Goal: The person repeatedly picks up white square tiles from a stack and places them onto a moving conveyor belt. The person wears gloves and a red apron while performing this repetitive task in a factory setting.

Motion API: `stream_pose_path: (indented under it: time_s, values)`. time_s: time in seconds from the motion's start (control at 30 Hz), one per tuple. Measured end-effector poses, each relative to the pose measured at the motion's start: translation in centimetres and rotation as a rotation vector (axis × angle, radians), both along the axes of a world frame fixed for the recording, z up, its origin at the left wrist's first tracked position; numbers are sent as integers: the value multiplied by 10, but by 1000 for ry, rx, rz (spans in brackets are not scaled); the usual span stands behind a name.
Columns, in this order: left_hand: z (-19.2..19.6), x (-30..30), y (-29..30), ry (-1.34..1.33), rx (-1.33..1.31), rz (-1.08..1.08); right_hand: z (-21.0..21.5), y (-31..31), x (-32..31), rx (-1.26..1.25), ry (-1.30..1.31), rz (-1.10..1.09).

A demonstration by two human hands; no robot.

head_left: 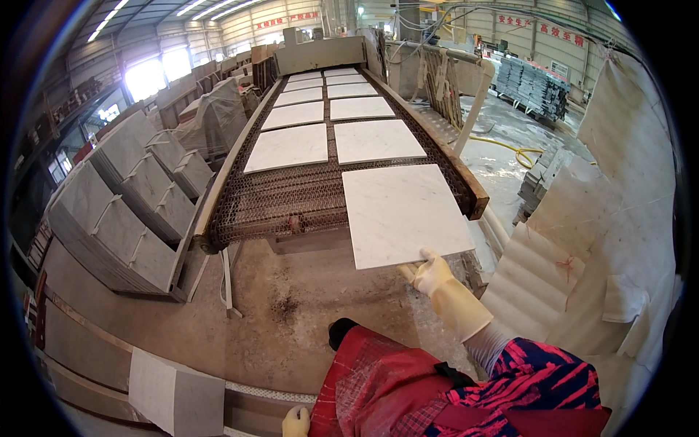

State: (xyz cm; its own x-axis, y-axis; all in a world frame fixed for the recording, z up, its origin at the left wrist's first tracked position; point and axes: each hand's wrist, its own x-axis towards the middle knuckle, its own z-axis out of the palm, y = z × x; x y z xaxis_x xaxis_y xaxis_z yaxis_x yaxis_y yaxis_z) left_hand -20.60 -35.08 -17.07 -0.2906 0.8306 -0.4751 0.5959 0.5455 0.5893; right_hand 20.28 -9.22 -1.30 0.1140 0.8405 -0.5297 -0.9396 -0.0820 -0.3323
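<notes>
My right hand (437, 280), in a pale yellow rubber glove, grips the near edge of a square white marble tile (408, 211), thumb on top and fingers underneath. The tile's far part lies over the near end of a mesh conveyor belt (284, 193), while its near part juts past that end. At the bottom edge shows a bit of my left hand (296, 422), gloved alike, beside a padded rail (269, 393); its fingers are too cut off to read. Two rows of white tiles (287, 148) lie farther up the belt.
Racked marble slabs (120, 211) lean left of the conveyor. White blocks or stacked tiles (178, 393) sit on a frame at lower left. Foam sheeting (561, 269) hangs at right. Beyond are a yellow hose (520, 156) and stacked grey stone (531, 87).
</notes>
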Motion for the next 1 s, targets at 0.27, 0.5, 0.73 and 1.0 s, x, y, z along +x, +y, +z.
stream_pose_path:
  time_s: [0.27, 0.5, 0.73, 1.0]
  values:
    - [18, 6, 1, -35, -11, -4, -5, 1, 3, 80, 44, 1]
    - [-4, -1, -2, -39, -7, 19, -5, 0, 2, 75, 32, 10]
    - [4, 1, -1, -68, -1, 5, -6, -1, 2, 77, 32, 4]
    - [-4, 0, -2, -31, 15, -4, -8, -1, 4, 129, 15, 26]
